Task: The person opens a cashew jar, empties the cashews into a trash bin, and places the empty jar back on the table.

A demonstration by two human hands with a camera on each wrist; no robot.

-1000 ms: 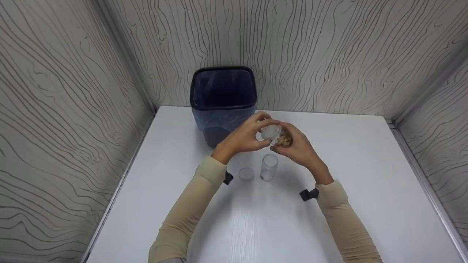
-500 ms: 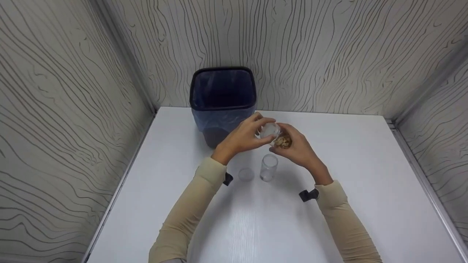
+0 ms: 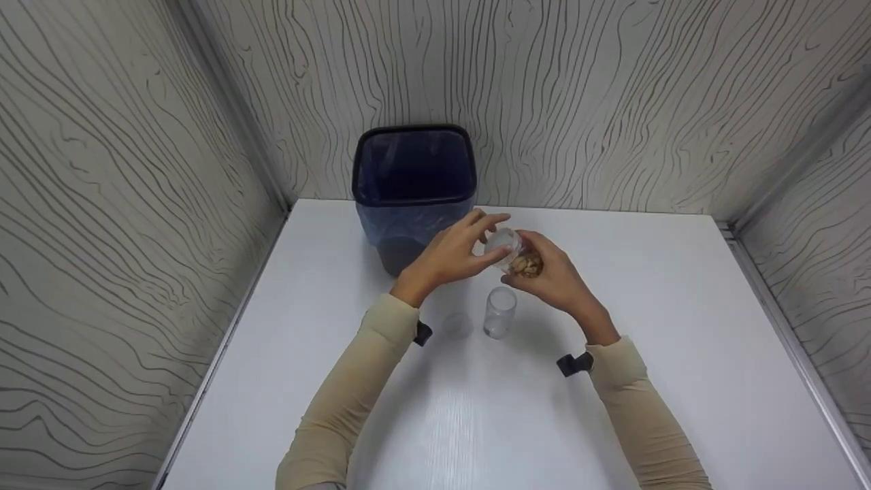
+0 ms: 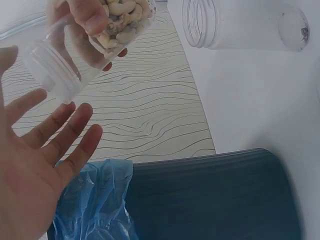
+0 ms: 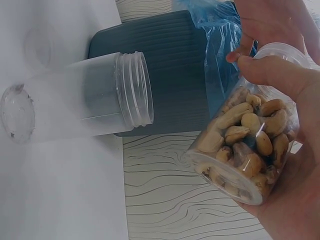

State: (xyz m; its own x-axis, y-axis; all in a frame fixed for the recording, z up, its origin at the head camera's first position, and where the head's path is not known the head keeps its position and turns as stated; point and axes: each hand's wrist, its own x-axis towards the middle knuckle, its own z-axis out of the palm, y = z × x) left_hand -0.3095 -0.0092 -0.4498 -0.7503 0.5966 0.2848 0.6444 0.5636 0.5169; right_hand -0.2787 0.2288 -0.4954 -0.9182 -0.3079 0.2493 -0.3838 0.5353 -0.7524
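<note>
Plainly, the left wrist view gives you what the head view partly covers: the fingers of your left hand are spread and nearly straight, close beside the mouth end of a clear cylindrical plastic jar. In the head view your thumb overlaps that end; you cannot tell for certain whether it touches. The fingers of your right hand curl round the jar's body, gripping it above the table, tilted, its mouth end towards your left hand. Only the right wrist view shows you the round base squarely, with pale brown cashew nuts piled above it, too many and too overlapped to count. Whether a clear cap covers the mouth end, you cannot tell.

Nearer to you than the hands, on the smooth white table, stands a second jar, a see-through plastic one with a threaded neck, upright and uncapped. Both wrist views show you dark specks at its base, hardly visible in the head view. Just to its left lies one thin clear round disc.

Beyond your left hand stands one dark rectangular bin with a black rim, lined with one crinkled blue plastic bag. Only the head view looks down into it; both wrist views show its ribbed side.
</note>
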